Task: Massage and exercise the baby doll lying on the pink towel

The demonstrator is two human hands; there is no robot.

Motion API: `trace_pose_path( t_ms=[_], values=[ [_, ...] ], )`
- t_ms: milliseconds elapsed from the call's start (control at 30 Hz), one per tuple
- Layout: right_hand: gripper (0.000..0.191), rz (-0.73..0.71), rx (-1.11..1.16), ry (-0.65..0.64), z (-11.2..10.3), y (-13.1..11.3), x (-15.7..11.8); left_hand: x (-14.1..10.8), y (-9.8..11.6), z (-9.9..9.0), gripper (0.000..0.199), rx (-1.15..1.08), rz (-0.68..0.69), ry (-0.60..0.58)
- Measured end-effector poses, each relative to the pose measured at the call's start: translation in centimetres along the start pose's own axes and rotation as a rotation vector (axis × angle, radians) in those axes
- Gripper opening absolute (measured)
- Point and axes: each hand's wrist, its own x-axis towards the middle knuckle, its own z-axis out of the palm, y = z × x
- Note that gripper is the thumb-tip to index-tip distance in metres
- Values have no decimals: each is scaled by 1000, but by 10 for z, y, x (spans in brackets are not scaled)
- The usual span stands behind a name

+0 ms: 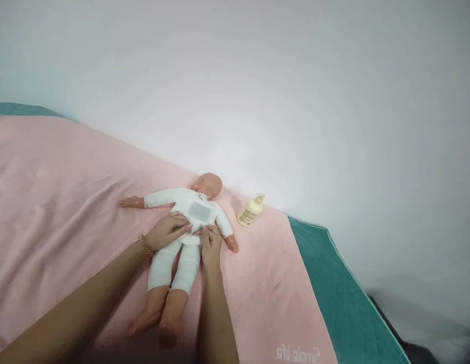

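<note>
A baby doll (pixel 195 237) lies on its back, with brown head, hands and lower legs and a white cloth body. A pale rectangular panel (pixel 199 211) sits on its chest. My left hand (pixel 170 228), wearing a gold bead bracelet (pixel 145 245), is at the left side of the doll's belly, thumb and fingertips closed on the white cloth. From the other side my right hand (pixel 211 242) pinches the cloth just below the panel, its fingertips close to the left ones. How much cloth lies between the fingers is hard to see.
Right of the doll stands a slightly tilted cream pump bottle (pixel 250 211). Beneath everything lies a pink blanket (pixel 265 273) with mirrored lettering, over a green sheet (pixel 333 283). A plain white wall (pixel 235 91) rises behind the doll's head.
</note>
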Motion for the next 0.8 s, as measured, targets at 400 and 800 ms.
trace_pose_path(
  t_ms=[400,800],
  values=[
    [43,11,44,47,-5,1,2,-1,-9,-1,41,-3,-72,105],
    [36,-11,-42,45,-5,4,1,-2,-10,0,36,-54,-81,201]
  ],
)
